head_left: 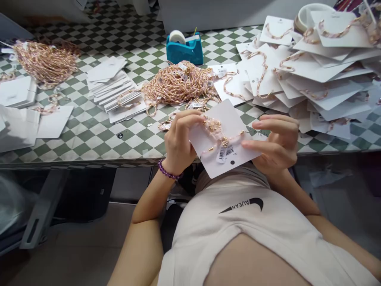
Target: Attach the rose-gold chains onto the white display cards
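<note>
Two hands nearer you than tape dispenser [184, 49]: your left hand [180, 139] pinches beaded chain [218, 131] onto card [230, 117]; right hand [275, 145], fingers spread, props card edge. Mounting step, likely; next calls for seating chain flat.

The left hand [180, 139] covers the left edge of the white card [230, 115] it pinches, and the gold chain [217, 129] slips under its fingertips, so the chain's end there cannot be seen. The right hand [278, 145] hides the card's right edge. The print on the barcode tag [222, 154] just below the grip is too small to read.
</note>
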A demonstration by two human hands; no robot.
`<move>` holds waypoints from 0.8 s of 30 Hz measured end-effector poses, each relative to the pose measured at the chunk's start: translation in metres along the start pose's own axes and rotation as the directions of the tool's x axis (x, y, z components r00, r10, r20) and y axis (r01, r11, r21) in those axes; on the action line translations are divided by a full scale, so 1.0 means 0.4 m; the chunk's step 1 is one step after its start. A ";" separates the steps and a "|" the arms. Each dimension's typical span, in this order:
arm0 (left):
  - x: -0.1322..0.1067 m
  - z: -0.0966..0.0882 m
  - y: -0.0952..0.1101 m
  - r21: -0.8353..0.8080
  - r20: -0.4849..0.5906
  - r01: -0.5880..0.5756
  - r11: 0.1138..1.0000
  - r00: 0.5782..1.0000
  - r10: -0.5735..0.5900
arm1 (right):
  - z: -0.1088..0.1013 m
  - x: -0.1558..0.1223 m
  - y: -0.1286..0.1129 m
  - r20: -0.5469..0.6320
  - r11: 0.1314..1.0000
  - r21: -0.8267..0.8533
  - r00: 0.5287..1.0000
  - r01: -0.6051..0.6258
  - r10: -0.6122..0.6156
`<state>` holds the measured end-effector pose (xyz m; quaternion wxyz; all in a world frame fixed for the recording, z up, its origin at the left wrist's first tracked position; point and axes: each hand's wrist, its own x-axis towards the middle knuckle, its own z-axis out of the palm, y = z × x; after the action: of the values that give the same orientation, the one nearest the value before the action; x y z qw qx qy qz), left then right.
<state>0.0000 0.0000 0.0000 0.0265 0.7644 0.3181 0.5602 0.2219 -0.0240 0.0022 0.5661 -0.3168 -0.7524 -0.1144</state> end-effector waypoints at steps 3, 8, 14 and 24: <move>0.005 -0.006 0.004 0.014 0.010 0.002 1.000 1.000 -0.002 | 0.005 -0.007 0.012 0.008 1.000 0.024 1.000 0.008 -0.008; 0.005 -0.019 0.017 0.042 0.076 0.086 0.995 0.993 -0.089 | 0.010 -0.008 0.013 0.032 0.999 -0.046 0.999 0.013 -0.011; 0.010 -0.026 0.016 0.102 0.096 0.041 0.994 0.994 -0.051 | 0.020 0.008 0.003 0.002 0.999 0.030 1.000 0.020 -0.020; 0.013 -0.043 0.014 0.015 0.206 0.051 0.999 0.977 -0.053 | 0.022 0.021 -0.013 0.041 0.942 0.318 0.994 -0.111 0.103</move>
<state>-0.0117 -0.0074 0.0129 0.0703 0.8098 0.3363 0.4756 0.2106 -0.0205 0.0082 0.6064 -0.2626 -0.7492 0.0436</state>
